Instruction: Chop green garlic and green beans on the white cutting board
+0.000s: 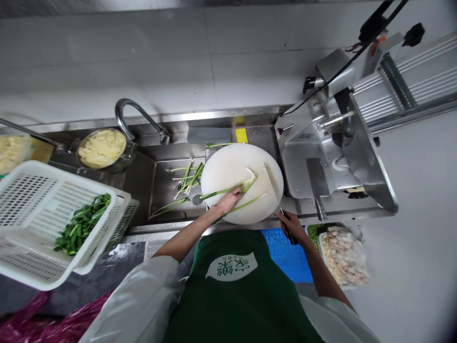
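Observation:
A round white cutting board [228, 164] lies over the sink's edge. On it are green onions [250, 180] with pale ends, held down by my left hand [230, 200], whose fingers are closed around them. Another green onion [255, 198] lies nearer me on the board. My right hand [291, 225] grips a kitchen knife [274, 186] by its dark handle; the blade reaches over the board's right part, apart from the green onions. More green onions lie in the sink [160, 178] to the left.
At left a white plastic basket [21, 207] holds cut greens [84, 224]. A pot of pale slices [103, 148] stands behind it, beside the faucet [130, 107]. At right are a cleaver [317, 176], a metal slicing machine [371, 152] and a bagged food tray [344, 255].

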A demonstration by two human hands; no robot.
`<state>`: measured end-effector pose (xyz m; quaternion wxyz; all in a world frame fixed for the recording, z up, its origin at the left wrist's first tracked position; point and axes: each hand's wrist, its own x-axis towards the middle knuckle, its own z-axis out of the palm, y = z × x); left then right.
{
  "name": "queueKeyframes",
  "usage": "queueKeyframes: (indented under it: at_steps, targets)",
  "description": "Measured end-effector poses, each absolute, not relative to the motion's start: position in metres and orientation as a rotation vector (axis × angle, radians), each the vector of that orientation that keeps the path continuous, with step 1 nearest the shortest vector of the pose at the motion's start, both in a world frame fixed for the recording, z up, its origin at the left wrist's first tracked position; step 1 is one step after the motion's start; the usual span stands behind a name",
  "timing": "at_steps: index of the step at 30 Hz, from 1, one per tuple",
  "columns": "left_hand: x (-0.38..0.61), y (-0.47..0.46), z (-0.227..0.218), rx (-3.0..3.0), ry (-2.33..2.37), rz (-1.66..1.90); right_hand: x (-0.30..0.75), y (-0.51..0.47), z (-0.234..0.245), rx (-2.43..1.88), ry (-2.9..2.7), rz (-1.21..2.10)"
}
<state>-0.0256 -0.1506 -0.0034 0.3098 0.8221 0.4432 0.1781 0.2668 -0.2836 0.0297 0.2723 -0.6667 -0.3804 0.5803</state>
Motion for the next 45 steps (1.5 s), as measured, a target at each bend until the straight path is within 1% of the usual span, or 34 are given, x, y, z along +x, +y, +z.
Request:
queueKeyframes:
  at_steps: [3, 6, 10, 15, 19, 22, 26, 28, 30, 34, 35, 36, 39, 43, 45]
  targets:
    - [-0.029, -0.160, -0.007, 2.205, 1.043, 0.402, 0.267, -0.284, 0.027, -1.794, -1.023, 1.566]
    - [-0.038, -0.157, -0.011, 2.202, 1.042, 0.445, 0.267, -0.285, 0.026, -1.791, -1.005, 1.580]
    - [-0.043, -0.145, -0.020, 2.184, 1.240, 0.457, 0.266, -0.284, 0.025, -1.790, -1.007, 1.584]
    - [-0.032, -0.135, -0.026, 2.243, 1.477, 0.329, 0.267, -0.285, 0.025, -1.770, -1.029, 1.591]
    - [-0.017, -0.137, -0.021, 2.226, 1.576, 0.306, 0.269, -0.286, 0.029, -1.689, -0.845, 1.666]
    - [-0.002, -0.148, -0.016, 2.336, 1.486, 0.293, 0.270, -0.287, 0.029, -1.624, -0.693, 1.732]
    - [0.003, -0.163, -0.017, 2.392, 1.336, 0.176, 0.274, -0.290, 0.025, -1.655, -0.737, 1.718]
    - [-0.009, -0.165, -0.016, 2.385, 1.372, 0.146, 0.272, -0.290, 0.023, -1.737, -0.861, 1.668]
    - [-0.028, -0.165, -0.014, 2.374, 1.424, 0.151, 0.263, -0.290, 0.023, -1.919, -1.070, 1.545]
    - [-0.063, -0.172, -0.009, 2.319, 1.561, 0.318, 0.218, -0.290, 0.022, -2.406, -1.627, 1.024]
    - [-0.068, -0.177, -0.010, 2.314, 1.584, 0.349, 0.205, -0.290, 0.021, -2.480, -1.737, 0.951]
    - [-0.072, -0.183, -0.010, 2.319, 1.596, 0.359, 0.193, -0.292, 0.020, -2.537, -1.822, 0.936]
    - [-0.073, -0.203, -0.016, 2.364, 1.582, 0.297, 0.174, -0.296, 0.017, -2.590, -1.984, 1.027]
    - [-0.069, -0.213, -0.021, 2.410, 1.614, 0.129, 0.179, -0.295, 0.014, -2.583, -2.055, 0.887]
    - [-0.068, -0.210, -0.020, 2.436, 1.658, 0.036, 0.187, -0.291, 0.014, -2.602, -2.031, 0.901]
